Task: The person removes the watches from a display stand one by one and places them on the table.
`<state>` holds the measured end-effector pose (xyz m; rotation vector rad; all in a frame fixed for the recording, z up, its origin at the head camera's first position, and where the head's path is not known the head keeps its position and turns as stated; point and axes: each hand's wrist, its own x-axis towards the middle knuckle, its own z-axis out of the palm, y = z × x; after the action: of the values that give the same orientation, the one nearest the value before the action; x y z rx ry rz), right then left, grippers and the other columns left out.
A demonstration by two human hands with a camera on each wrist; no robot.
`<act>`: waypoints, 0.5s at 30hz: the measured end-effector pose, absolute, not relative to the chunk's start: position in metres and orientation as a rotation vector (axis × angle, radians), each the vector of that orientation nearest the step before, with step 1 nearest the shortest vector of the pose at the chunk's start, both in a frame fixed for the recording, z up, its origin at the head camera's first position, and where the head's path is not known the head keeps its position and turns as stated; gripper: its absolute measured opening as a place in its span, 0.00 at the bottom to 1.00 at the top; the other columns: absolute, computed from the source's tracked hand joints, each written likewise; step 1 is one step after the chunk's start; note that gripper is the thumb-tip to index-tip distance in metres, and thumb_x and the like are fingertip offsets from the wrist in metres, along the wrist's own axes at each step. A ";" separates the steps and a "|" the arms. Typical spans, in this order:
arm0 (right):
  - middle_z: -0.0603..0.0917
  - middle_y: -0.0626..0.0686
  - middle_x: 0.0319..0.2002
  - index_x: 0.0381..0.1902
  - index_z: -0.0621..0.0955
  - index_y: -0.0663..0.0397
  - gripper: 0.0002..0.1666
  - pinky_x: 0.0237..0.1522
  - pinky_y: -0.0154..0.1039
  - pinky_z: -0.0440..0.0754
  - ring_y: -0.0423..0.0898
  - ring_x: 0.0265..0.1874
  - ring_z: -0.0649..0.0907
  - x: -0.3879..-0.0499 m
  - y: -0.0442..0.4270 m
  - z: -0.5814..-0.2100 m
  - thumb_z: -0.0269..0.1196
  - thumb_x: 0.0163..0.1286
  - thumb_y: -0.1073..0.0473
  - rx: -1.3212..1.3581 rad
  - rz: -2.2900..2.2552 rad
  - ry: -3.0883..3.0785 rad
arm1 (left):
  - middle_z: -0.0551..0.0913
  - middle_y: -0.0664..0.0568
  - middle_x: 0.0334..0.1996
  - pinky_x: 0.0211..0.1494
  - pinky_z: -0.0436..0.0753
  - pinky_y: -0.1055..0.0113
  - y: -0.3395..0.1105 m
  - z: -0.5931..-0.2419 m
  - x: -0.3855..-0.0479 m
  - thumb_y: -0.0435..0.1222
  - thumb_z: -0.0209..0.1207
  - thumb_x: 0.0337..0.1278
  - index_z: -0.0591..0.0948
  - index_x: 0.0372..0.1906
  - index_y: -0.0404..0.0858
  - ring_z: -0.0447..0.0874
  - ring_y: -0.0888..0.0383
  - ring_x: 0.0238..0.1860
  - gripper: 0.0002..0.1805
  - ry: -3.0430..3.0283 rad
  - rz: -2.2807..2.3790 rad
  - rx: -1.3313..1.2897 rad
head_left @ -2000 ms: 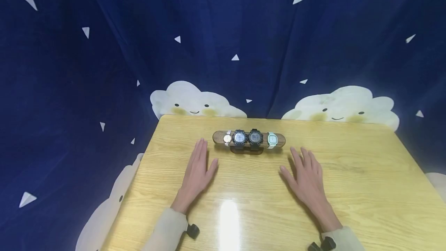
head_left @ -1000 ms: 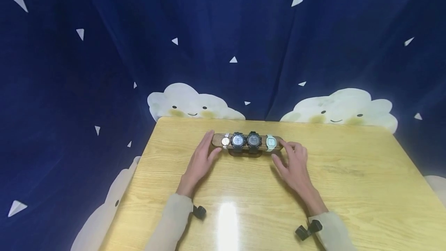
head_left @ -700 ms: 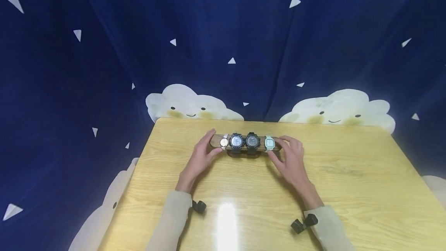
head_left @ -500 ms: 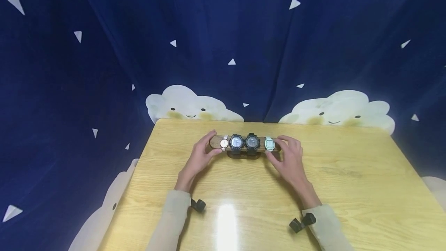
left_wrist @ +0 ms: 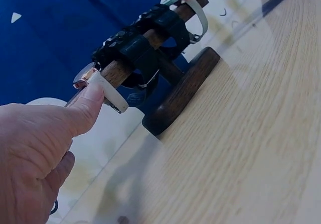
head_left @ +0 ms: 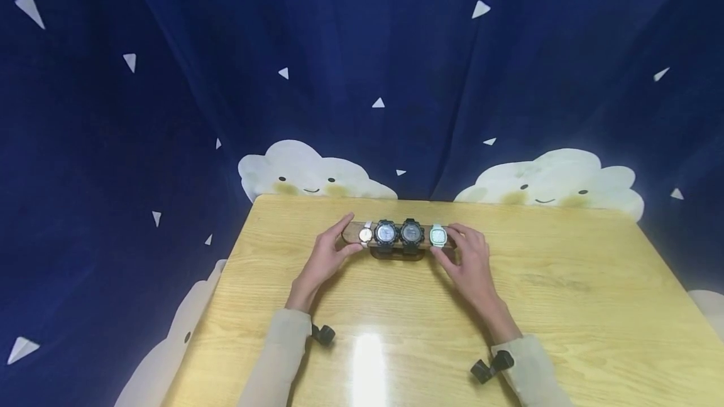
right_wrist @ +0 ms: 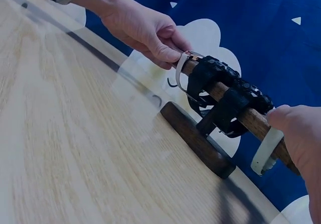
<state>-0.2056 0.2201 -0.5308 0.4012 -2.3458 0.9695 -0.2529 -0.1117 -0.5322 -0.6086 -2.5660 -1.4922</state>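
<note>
Watch stand (left_wrist: 183, 96) resting between left hand (head_left: 325, 257) and right hand (head_left: 472, 264)

The watch stand is sitting on the yellow wood counter (head_left: 543, 294), near the far edge; its base (right_wrist: 195, 141) is lying on the wood, and its long bar (left_wrist: 115, 73) is running from side to side above; four watches are hugging the bar in a row; a small white watch (head_left: 366, 235) is sitting first from the left; a black watch with a pale face (head_left: 386, 233) and a black watch with a dark face (head_left: 411, 233) are sitting close together in the middle; a pale green watch (head_left: 438, 236) is sitting last, on the right.

The left hand's fingers are curling round the left end of the bar, and its thumb is touching the white watch's strap; the right hand's fingers are pinching the other end, and its thumb is pressing by the pale green watch; both hands are holding on, with only a narrow gap for the bar between thumb and fingers.

Light sleeves (head_left: 285, 338) are covering both arms; behind the counter, dark blue cloth (head_left: 339, 36) is hanging, and white clouds (head_left: 557, 174) are showing along its bottom; a bright shine is glowing on the wood between the arms.
</note>
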 end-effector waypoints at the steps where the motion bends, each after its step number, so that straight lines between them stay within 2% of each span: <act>1: 0.80 0.63 0.61 0.58 0.83 0.66 0.31 0.60 0.57 0.65 0.62 0.61 0.73 -0.205 0.219 -0.531 0.79 0.60 0.58 0.400 0.973 -2.342 | 0.67 0.41 0.77 0.82 0.63 0.54 -0.112 -0.533 -0.253 0.38 0.72 0.59 0.66 0.80 0.40 0.64 0.46 0.78 0.44 -2.564 -1.492 -0.615; 7: 0.80 0.64 0.61 0.59 0.82 0.68 0.32 0.60 0.58 0.66 0.63 0.60 0.73 -0.206 0.217 -0.534 0.78 0.60 0.60 0.393 0.962 -2.325 | 0.65 0.41 0.78 0.83 0.61 0.56 -0.111 -0.534 -0.253 0.38 0.71 0.60 0.66 0.80 0.40 0.61 0.47 0.80 0.44 -2.574 -1.478 -0.624; 15: 0.80 0.64 0.62 0.61 0.82 0.65 0.32 0.58 0.58 0.67 0.63 0.59 0.73 -0.206 0.215 -0.538 0.78 0.60 0.61 0.397 0.960 -2.309 | 0.66 0.46 0.78 0.83 0.61 0.55 -0.110 -0.533 -0.251 0.37 0.71 0.59 0.72 0.75 0.39 0.62 0.48 0.79 0.39 -2.569 -1.477 -0.613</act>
<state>-0.2062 0.2149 -0.5382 0.3974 -2.3091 0.9596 -0.2513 -0.1102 -0.5331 -0.6134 -2.5689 -1.4768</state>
